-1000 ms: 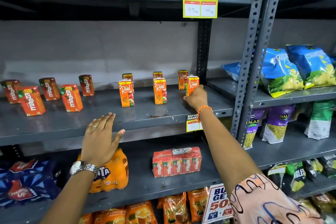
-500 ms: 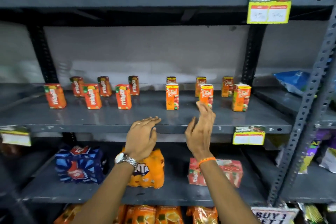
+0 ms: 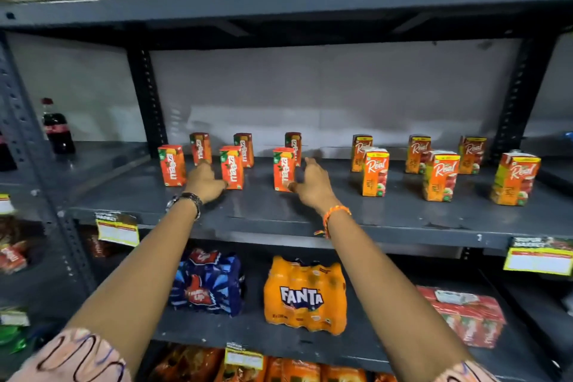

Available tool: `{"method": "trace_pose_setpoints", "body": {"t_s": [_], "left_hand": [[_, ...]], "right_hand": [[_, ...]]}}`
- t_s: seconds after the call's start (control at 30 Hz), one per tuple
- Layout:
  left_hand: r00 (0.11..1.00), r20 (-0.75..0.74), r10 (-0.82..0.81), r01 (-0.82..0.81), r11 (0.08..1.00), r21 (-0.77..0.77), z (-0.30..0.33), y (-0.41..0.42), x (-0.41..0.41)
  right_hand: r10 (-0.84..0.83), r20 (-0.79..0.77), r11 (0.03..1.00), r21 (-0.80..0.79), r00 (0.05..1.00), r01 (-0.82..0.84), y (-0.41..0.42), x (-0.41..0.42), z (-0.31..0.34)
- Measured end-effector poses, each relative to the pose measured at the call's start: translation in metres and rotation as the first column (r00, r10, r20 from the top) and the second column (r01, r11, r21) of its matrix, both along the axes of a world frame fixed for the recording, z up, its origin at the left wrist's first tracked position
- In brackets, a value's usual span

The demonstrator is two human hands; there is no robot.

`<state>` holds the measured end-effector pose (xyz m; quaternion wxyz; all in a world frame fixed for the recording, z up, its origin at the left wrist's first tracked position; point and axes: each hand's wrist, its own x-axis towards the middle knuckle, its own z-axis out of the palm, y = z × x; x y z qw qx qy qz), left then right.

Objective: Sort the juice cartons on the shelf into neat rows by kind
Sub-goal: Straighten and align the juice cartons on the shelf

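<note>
Several red-orange Maaza cartons stand in two loose rows on the left half of the grey shelf [image 3: 310, 220]. Front ones are at the left Maaza carton [image 3: 171, 165], the middle Maaza carton [image 3: 231, 167] and the right Maaza carton [image 3: 283, 169]. Several orange Real cartons [image 3: 375, 172] stand upright in two rows on the right half. My left hand [image 3: 204, 180] reaches between the left and middle front Maaza cartons, its fingers touching the middle one's lower left side. My right hand [image 3: 313, 183] is spread open just right of the right front Maaza carton, thumb at its base.
Below are a blue Thums Up pack [image 3: 207, 284], an orange Fanta pack [image 3: 305, 295] and a red wrapped carton pack [image 3: 465, 313]. A cola bottle [image 3: 57, 127] stands in the left bay. Boxes and large cartons fill the shelf above. Price tags [image 3: 117, 229] hang on the shelf edge.
Both hands have moved from the shelf's front edge up and left to the front Maaza cartons. The view has swung left, bringing the left bay into sight.
</note>
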<state>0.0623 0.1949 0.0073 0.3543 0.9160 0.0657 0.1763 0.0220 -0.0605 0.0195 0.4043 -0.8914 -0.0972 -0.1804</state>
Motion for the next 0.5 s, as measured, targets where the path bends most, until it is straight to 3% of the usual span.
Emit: {"method": "trace_pose_setpoints", "body": {"t_s": [0.1,0.27,0.5], "left_hand": [[0.993,-0.06,-0.103,0.106,0.993,0.044,0.006,0.007,0.012],[0.957,-0.074,-0.28,0.277,0.96,-0.046,0.001,0.011,0.028],[0.946,-0.037,-0.322,0.321,0.946,-0.047,-0.013,0.025,0.039]], "right_hand": [[-0.018,-0.08,0.999,-0.043,0.997,0.014,0.008,0.024,-0.006],[-0.069,-0.091,0.993,-0.103,0.994,0.059,0.011,0.041,-0.02],[-0.186,-0.071,0.978,-0.109,0.98,0.178,0.017,0.044,-0.022]]}}
